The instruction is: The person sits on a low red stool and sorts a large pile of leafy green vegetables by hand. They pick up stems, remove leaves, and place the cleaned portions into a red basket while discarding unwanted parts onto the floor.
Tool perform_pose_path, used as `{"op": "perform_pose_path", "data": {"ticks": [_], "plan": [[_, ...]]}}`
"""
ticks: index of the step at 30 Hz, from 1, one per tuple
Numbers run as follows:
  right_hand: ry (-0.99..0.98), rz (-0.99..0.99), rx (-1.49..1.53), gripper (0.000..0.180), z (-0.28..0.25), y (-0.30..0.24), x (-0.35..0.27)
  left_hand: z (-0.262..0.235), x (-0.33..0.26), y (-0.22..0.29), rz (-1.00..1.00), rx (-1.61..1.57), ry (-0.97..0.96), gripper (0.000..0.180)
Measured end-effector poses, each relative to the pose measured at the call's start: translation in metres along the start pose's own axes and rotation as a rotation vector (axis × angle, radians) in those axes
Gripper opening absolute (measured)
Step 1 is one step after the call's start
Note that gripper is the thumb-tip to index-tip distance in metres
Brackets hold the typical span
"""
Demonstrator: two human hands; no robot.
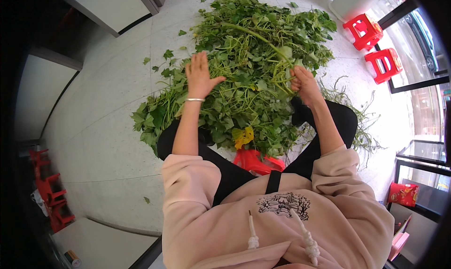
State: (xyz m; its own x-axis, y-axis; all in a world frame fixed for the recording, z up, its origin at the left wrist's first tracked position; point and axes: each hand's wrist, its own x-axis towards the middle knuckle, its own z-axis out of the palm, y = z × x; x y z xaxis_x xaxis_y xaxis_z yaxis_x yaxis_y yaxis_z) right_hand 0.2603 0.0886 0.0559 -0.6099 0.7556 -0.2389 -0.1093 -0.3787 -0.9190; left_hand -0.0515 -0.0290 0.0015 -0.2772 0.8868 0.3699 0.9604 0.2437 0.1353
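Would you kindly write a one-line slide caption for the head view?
Seated person's right hand grips a green stem while the left hand spreads over a leafy vine pile.

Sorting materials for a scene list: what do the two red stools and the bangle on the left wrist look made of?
Stools: likely moulded plastic, by the even glossy red and slotted tops. Bangle: a thin pale band with a shine, probably metal, perhaps silver; too small to be sure.

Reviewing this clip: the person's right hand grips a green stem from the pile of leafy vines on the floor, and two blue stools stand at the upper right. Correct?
Not quite. The head view shows the stools are red, not blue. The right hand does grip a green stem from the pile of leafy vines.
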Motion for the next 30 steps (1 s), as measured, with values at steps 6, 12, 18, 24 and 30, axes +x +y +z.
{"op": "perform_pose_path", "data": {"ticks": [6, 12, 18, 24, 30], "plan": [[-0.141, 0.061, -0.09, 0.027, 0.047, 0.022, 0.013, 0.009, -0.004, 0.077, 0.107, -0.939, -0.084, 0.05], [-0.123, 0.013, -0.352, 0.029, 0.043, 0.038, 0.022, -0.006, -0.002, 0.078, -0.226, -1.193, -0.455, 0.03], [-0.194, 0.038, -0.641, 0.031, 0.011, 0.02, 0.032, -0.015, -0.006, 0.058, 0.138, -0.786, -0.371, 0.033], [0.034, -0.093, -0.784, 0.03, -0.005, 0.026, 0.045, -0.021, -0.016, 0.052, 0.0, -0.803, -0.439, 0.031], [0.195, 0.005, -0.423, 0.03, -0.078, 0.006, 0.042, -0.029, -0.005, 0.003, -0.537, -1.027, -0.311, 0.022]]}}
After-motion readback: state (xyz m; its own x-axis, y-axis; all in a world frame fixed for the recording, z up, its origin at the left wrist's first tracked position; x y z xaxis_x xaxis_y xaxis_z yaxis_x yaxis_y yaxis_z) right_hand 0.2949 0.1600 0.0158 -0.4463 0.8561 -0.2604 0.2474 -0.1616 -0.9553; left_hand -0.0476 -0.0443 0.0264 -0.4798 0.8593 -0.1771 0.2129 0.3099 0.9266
